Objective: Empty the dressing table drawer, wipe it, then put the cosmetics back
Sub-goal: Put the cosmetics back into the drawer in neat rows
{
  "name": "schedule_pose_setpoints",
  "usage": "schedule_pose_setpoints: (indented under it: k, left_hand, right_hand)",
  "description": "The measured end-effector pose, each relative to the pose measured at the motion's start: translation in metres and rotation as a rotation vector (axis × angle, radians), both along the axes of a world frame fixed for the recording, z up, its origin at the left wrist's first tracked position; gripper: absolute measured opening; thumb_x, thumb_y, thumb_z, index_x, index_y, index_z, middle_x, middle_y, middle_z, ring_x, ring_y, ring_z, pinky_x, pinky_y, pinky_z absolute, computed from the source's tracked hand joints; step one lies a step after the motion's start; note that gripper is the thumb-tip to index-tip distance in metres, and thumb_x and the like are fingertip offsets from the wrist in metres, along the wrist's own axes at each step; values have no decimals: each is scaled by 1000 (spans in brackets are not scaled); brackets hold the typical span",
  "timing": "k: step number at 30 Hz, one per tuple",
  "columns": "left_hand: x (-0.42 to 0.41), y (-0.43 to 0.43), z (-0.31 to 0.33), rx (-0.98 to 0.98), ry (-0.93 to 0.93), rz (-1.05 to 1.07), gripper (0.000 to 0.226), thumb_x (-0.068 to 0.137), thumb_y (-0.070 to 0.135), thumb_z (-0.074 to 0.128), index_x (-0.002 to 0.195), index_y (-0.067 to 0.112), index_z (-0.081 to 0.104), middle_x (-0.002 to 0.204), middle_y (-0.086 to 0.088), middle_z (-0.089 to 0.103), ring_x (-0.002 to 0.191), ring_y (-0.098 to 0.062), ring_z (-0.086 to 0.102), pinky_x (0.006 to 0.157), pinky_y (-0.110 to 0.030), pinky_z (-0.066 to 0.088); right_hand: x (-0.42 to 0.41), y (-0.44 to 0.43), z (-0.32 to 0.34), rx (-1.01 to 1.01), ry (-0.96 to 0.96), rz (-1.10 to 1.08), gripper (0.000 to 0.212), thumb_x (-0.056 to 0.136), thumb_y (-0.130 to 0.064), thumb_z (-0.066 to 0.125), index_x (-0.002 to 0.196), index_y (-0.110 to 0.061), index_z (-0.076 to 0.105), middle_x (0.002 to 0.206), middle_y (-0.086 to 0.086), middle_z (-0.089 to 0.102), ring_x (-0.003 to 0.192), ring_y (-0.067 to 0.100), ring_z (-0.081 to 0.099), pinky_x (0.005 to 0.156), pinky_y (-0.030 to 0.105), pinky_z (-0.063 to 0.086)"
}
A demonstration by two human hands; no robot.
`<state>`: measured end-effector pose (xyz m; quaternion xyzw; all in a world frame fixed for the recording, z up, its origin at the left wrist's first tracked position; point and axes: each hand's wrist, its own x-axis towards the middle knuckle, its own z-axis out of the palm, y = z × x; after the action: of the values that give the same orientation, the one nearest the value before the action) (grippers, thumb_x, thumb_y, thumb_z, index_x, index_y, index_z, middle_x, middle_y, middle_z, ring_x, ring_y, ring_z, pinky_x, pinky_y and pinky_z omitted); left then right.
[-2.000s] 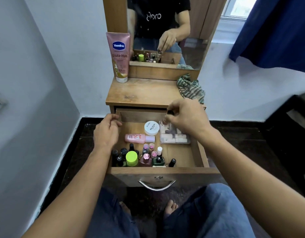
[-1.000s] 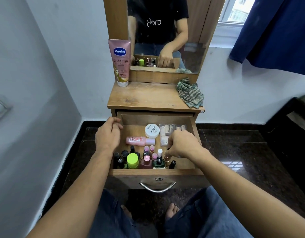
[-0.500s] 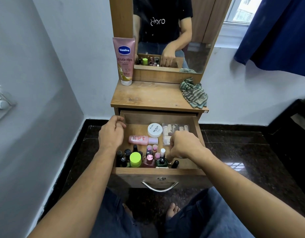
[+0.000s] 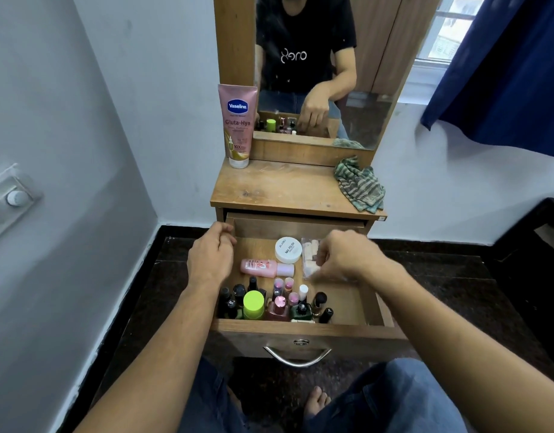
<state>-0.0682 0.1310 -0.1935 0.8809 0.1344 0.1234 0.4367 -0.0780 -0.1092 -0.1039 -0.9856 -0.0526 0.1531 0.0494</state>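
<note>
The wooden drawer (image 4: 304, 331) of the dressing table is pulled out. My left hand (image 4: 210, 257) grips the drawer's left wall near the back. My right hand (image 4: 343, 257) hovers with loosely curled fingers over a clear packet of pale pads (image 4: 310, 260) at the back right and holds nothing. A white nail polish remover jar (image 4: 288, 250) and a pink bottle (image 4: 263, 267) lying on its side are in the middle. Several small nail polish bottles (image 4: 280, 304) and a green-capped bottle (image 4: 254, 304) stand along the front. A black-capped bottle (image 4: 319, 300) ends that row.
On the tabletop (image 4: 285, 189) a pink Vaseline tube (image 4: 237, 126) stands at the back left and a striped green cloth (image 4: 360, 185) lies crumpled at the right. A mirror (image 4: 319, 67) rises behind. A wall is close on the left. My knees are below the drawer handle (image 4: 297, 357).
My right hand carried a small bottle from the back of the drawer to the front row, set it down there, and has now drawn back over the clear packet. My left hand stayed put.
</note>
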Motion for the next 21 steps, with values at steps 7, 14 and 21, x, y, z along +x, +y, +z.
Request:
schedule_pose_setpoints:
  k: [7, 14, 21]
  left_hand:
    - [-1, 2, 1, -24, 9, 4, 27, 96, 17, 44, 108, 29, 66, 94, 13, 72, 99, -19, 63, 90, -40, 50]
    - [-1, 2, -2, 15, 8, -4, 27, 96, 20, 44, 111, 31, 63, 99, 11, 72, 99, -21, 64, 87, -38, 50]
    - [0, 1, -3, 30, 3, 0, 28, 97, 20, 42, 112, 32, 62, 99, 12, 71, 98, -20, 64, 86, -39, 51]
  right_hand:
    - [89, 71, 87, 336, -527, 144, 27, 86, -31, 70, 111, -23, 73, 106, -1, 73, 98, 20, 67, 87, 39, 57]
    - [167, 146, 127, 237, -795, 212, 40, 88, -16, 52, 126, -16, 61, 128, 9, 61, 118, 33, 54, 89, 46, 52]
    - [196, 160, 129, -87, -778, 253, 33, 97, -23, 52, 127, -12, 60, 132, 14, 57, 130, 36, 44, 100, 48, 40]
